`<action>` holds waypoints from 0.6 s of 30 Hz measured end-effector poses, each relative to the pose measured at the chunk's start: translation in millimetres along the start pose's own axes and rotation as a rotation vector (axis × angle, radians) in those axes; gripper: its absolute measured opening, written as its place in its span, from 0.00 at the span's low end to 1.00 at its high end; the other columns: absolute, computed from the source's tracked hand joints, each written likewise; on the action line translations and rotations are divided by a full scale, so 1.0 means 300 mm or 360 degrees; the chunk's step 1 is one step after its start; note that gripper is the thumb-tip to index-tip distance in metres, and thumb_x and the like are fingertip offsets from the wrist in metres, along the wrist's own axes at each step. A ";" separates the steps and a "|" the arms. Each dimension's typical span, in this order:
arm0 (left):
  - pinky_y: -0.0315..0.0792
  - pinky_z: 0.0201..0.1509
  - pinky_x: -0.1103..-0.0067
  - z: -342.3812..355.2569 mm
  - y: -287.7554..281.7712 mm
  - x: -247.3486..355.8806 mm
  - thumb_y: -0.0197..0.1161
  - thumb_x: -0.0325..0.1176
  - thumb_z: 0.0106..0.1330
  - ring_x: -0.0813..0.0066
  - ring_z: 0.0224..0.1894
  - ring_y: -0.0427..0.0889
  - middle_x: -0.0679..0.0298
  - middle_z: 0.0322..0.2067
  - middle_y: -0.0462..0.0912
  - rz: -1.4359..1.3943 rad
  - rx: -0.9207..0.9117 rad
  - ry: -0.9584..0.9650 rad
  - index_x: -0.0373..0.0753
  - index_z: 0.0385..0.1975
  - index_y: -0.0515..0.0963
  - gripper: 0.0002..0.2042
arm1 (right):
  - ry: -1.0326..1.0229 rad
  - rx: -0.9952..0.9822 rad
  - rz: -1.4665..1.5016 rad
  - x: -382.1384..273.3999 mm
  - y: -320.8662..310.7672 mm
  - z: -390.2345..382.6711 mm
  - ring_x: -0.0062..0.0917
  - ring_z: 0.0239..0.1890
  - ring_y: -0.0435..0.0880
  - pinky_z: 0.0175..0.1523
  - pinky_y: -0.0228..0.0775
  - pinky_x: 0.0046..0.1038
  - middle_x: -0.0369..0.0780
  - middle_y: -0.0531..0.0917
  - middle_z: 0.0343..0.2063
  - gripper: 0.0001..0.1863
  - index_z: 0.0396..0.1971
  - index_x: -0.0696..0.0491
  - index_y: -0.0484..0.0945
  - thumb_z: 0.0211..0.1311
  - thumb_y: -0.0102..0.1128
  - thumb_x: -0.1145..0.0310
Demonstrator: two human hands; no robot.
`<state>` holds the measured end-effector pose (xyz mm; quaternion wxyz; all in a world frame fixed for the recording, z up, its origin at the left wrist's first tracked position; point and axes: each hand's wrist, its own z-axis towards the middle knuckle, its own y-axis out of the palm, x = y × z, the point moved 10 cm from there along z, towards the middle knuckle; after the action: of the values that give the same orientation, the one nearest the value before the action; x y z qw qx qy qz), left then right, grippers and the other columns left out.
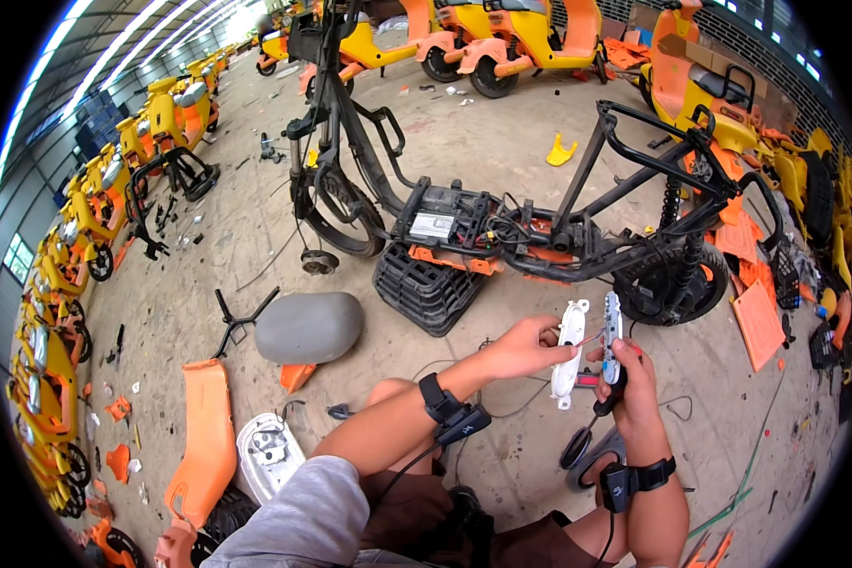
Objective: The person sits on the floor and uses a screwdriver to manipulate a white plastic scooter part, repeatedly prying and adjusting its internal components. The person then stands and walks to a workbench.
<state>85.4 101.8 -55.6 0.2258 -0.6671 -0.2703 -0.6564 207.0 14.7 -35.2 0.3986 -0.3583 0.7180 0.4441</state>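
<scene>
Concrete floor (241,213); scooter frame (563,269) mostly bare, orange trim (450,260) remaining. Left hand (525,347): grip clamped on white housing (568,358); right hand (638,379): clamped on grey strip (612,327); pieces already apart.

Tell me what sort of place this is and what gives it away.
It looks like a large shed where scooters are taken apart or repaired: a long row of yellow-and-orange scooters lines the left, a stripped black scooter frame stands ahead, and a loose orange panel lies nearby.
</scene>
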 end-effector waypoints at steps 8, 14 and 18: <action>0.73 0.36 0.81 -0.008 -0.008 0.017 0.65 0.34 0.63 0.79 0.36 0.80 0.57 0.35 0.82 0.0224 0.0057 -0.0068 0.27 0.59 0.63 0.28 | -0.0038 0.0021 -0.0036 -0.004 0.013 0.000 0.16 0.14 0.71 0.19 0.65 0.18 0.42 0.82 0.31 0.16 0.40 0.58 0.73 0.62 0.61 0.60; 0.74 0.34 0.80 -0.024 0.010 0.029 0.67 0.36 0.62 0.77 0.31 0.81 0.56 0.30 0.82 0.0483 0.0026 -0.0117 0.28 0.55 0.63 0.27 | -0.0057 0.0083 -0.0108 0.000 -0.003 0.002 0.15 0.15 0.71 0.20 0.64 0.18 0.38 0.81 0.30 0.18 0.41 0.59 0.75 0.60 0.64 0.61; 0.74 0.33 0.79 -0.018 0.011 0.040 0.67 0.36 0.62 0.77 0.30 0.82 0.56 0.28 0.83 0.0484 0.0096 -0.0097 0.29 0.54 0.62 0.27 | -0.0046 0.0147 -0.0187 -0.004 -0.016 -0.002 0.14 0.16 0.71 0.20 0.63 0.17 0.36 0.80 0.29 0.20 0.44 0.60 0.76 0.59 0.66 0.62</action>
<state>83.3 96.4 -43.1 0.3341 -0.7128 -0.1924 -0.5859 211.6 12.6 -35.7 0.4504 -0.3746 0.7096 0.3915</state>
